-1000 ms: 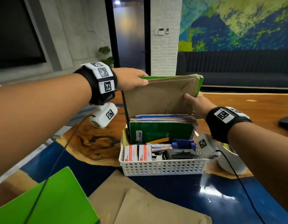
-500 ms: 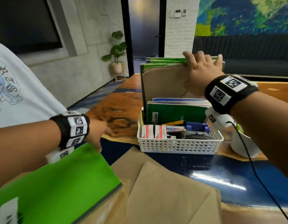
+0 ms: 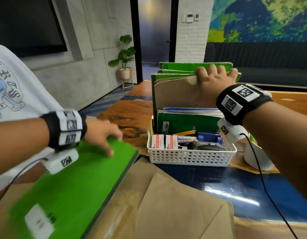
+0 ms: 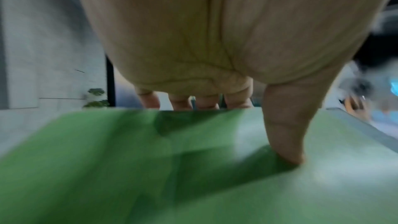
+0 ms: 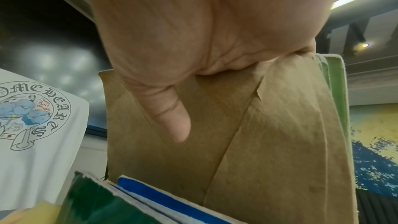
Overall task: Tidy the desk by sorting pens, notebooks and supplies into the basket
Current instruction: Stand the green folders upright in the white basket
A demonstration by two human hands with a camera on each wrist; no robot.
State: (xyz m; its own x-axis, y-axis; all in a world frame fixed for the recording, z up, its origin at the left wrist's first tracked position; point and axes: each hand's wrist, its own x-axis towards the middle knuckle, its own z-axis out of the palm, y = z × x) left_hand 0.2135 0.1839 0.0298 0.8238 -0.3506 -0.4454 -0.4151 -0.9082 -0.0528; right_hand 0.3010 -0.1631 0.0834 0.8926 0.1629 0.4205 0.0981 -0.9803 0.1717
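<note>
Office lounge or meeting room: long wood-and-blue-resin table (image 3: 128, 116), dark wall screen (image 3: 26, 25), dark sofa (image 3: 270, 66) under painted mural (image 3: 261, 18), potted plant (image 3: 125, 57), white basket (image 3: 190, 156) of stationery.

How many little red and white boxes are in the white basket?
2. They stand side by side at the front left corner of the white basket: the left box and the right box next to it. More could be hidden deeper inside.
</note>
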